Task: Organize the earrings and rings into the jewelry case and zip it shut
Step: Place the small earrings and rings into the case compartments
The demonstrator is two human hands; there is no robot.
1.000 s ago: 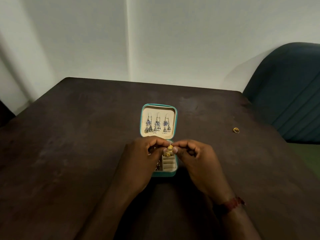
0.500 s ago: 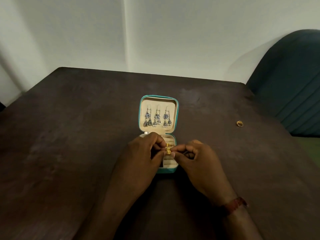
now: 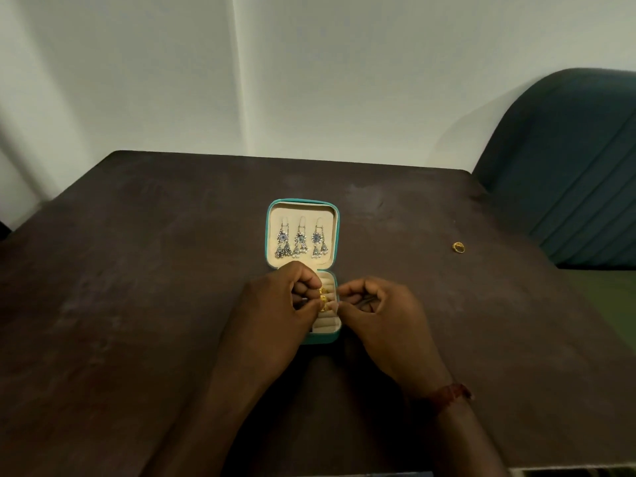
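A small teal jewelry case (image 3: 336, 235) lies open at the middle of the dark table, its cream lid flat at the far side. Three silver drop earrings (image 3: 301, 242) hang in a row in the lid. My left hand (image 3: 275, 311) and my right hand (image 3: 382, 315) meet over the ring rolls in the near half and pinch a gold ring (image 3: 323, 305) between their fingertips, low on the rolls. Other gold rings (image 3: 323, 291) sit in the rolls just behind it. My left hand hides the left part of the near half. A lone gold ring (image 3: 458, 247) lies on the table at the right.
The dark brown table (image 3: 137, 287) ends at a white wall at the back. A teal upholstered chair (image 3: 571, 166) stands by the table's right far corner. A red band circles my right wrist (image 3: 447, 394).
Both hands have come down from just above the case onto the ring rolls, bringing the pinched gold ring lower. The camera has shifted slightly.
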